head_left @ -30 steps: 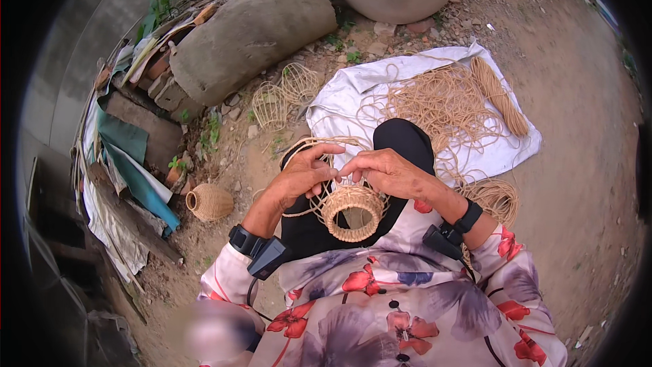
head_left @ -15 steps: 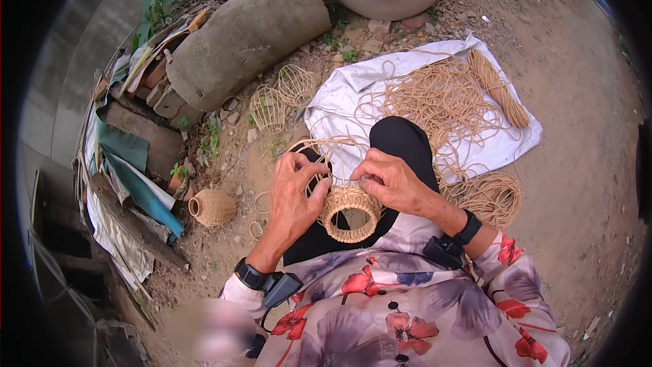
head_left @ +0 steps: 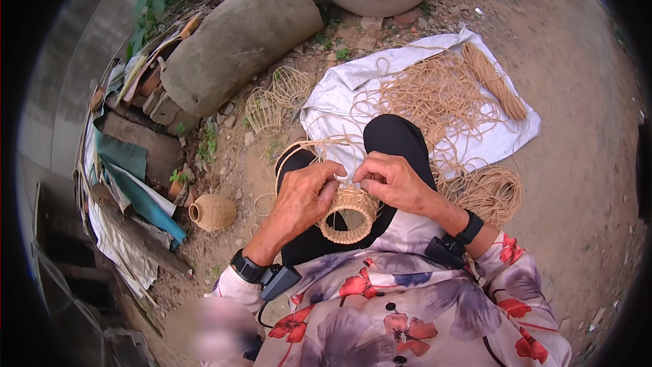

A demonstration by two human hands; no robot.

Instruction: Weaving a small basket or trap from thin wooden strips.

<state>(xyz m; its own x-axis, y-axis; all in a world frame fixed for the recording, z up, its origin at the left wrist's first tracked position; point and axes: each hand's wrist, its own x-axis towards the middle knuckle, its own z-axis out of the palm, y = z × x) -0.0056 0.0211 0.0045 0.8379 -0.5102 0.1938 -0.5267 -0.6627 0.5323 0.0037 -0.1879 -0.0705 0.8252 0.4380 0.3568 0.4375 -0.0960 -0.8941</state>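
Observation:
A small, partly woven basket (head_left: 354,198) in pale tan cord rests over my dark-trousered legs, its round opening tipped toward me. Thin cord strands (head_left: 333,141) loop up from its far edge. My left hand (head_left: 304,194) is at the basket's left far side, fingers bent in toward the thumb at the strands. Opposite it, my right hand (head_left: 395,180) pinches at the far right of the woven edge. The fingertips of both nearly meet there, and the exact strand between them is too small to make out.
Ahead lies a white sheet (head_left: 333,105) with a tangled cord heap (head_left: 435,92) and a bundled hank (head_left: 499,85). A coiled cord pile (head_left: 490,194) sits to the right. Leftward are a finished woven vase (head_left: 216,213), open frames (head_left: 263,110), a concrete pipe (head_left: 241,41) and stacked rubble.
My left hand's fingers have shifted right and closer to my right hand. The basket has tilted slightly, and the whole view has moved a little.

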